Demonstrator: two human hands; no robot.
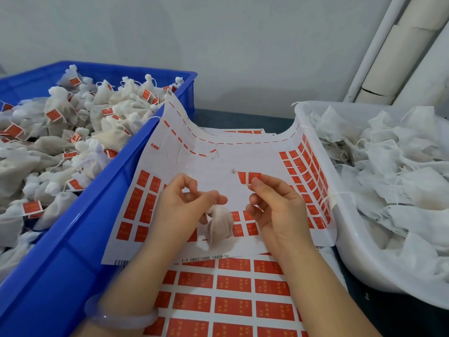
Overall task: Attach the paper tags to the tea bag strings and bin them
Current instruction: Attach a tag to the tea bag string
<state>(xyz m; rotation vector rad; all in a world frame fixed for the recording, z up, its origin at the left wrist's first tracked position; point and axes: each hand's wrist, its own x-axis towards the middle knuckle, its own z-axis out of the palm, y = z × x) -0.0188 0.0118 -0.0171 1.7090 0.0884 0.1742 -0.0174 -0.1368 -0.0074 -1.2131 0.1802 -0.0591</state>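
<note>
Centre frame: left hand (184,203) pinches a tea bag (220,226) by its neck, I think to present the string, which I cannot make out. Right hand (272,207) pinches a peeled red tag (249,177) over the sticker sheet (218,164), ready to fold on. Blue crate (116,169), left, holds tagged bags (56,147).

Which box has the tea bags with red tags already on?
The blue crate, on the left; bags in the white tub show no tags.

Off-white mesh tea bag (220,227) in left hand (184,210), red rectangular paper tag (250,177) in right hand (274,210). Bright blue plastic crate (60,263) left of them, milky white plastic tub (352,251) right, red-gridded white sheet (218,166) underneath.
</note>
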